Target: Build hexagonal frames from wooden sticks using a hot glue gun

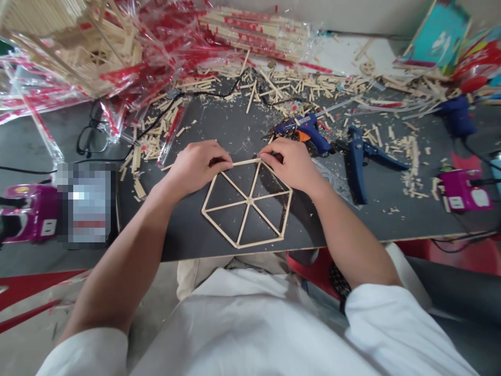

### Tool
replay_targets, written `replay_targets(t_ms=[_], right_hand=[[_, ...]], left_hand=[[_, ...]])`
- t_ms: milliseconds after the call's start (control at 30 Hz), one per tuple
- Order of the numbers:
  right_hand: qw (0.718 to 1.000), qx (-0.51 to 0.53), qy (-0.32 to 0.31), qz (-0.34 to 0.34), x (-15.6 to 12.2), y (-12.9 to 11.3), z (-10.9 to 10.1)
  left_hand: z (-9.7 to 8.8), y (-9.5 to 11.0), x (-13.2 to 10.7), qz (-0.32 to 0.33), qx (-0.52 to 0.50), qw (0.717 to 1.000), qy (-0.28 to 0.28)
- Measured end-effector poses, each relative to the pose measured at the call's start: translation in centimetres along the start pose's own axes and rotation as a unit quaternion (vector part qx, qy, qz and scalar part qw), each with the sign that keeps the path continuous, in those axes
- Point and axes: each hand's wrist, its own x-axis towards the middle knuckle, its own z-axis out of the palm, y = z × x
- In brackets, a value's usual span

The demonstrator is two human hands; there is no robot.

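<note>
A six-sided frame of thin wooden sticks [221,228] with crossing spokes lies on the dark table, close to its front edge. My left hand [198,166] pinches the frame's far side near the upper left corner, thumb and fingers pressed together. At the upper right corner, my right hand [288,161] is closed on the same frame with its fingertips. Just beyond the right hand rests a blue glue gun [309,130] with an orange trigger. A dark blue hand cutter [358,164] lies to the right, its handles spread apart.
Cut stick pieces [313,86] litter the table's back and right side. Plastic-wrapped stick bundles [254,34] and a wooden model [74,47] fill the back left. Glasses [92,140], a screen device [92,206], a purple box [465,190] and another glue gun [457,115] flank the work.
</note>
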Motion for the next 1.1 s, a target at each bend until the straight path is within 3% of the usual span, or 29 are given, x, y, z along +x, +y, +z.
replay_targets(t_ms=[400,600,867,1100], right_hand=[[0.999,0.029,0.004,0.034,0.0,-0.4,0.4],[0.999,0.031,0.012,0.029,0.0,-0.6,0.4],[0.999,0.037,0.020,0.026,-0.2,-0.3,0.7],[0.998,0.030,0.020,0.044,-0.1,-0.6,0.7]], left_hand=[[0.0,-0.2,0.1,0.002,-0.025,1.000,0.011],[-0.8,-1.2,0.0,-0.056,-0.056,0.996,0.032],[-2.5,-1.8,-0.3,-0.073,-0.106,0.989,-0.075],[-1.6,-1.0,-0.2,-0.072,-0.082,0.994,-0.032]])
